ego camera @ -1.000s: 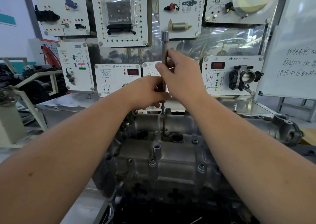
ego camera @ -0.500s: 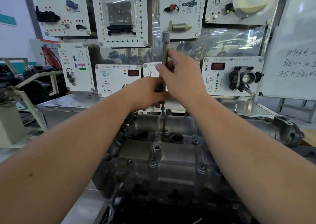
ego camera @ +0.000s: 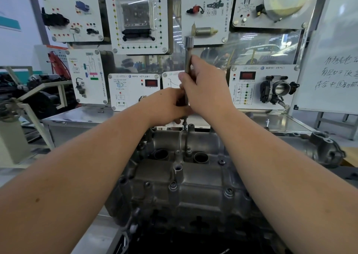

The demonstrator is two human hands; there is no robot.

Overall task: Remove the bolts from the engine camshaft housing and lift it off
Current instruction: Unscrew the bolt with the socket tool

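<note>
The grey metal camshaft housing (ego camera: 193,184) lies across the middle, with bolts (ego camera: 229,191) showing along its near and middle rows. A long steel socket extension bar (ego camera: 188,54) stands upright over the housing's far edge, its lower tip on a bolt (ego camera: 185,126) there. My right hand (ego camera: 205,88) grips the bar's shaft about halfway up. My left hand (ego camera: 166,106) holds the bar lower down, just above the housing. The lower part of the shaft is hidden by both hands.
A wall of white training panels (ego camera: 135,19) with electrical parts stands close behind the engine. A whiteboard (ego camera: 335,59) is at the right, a steel bench top (ego camera: 81,116) behind, and a metal frame stand (ego camera: 29,102) at the left.
Both hands keep their grip on the bar and stay in nearly the same place; the right hand's fingers have shifted slightly on the shaft.
</note>
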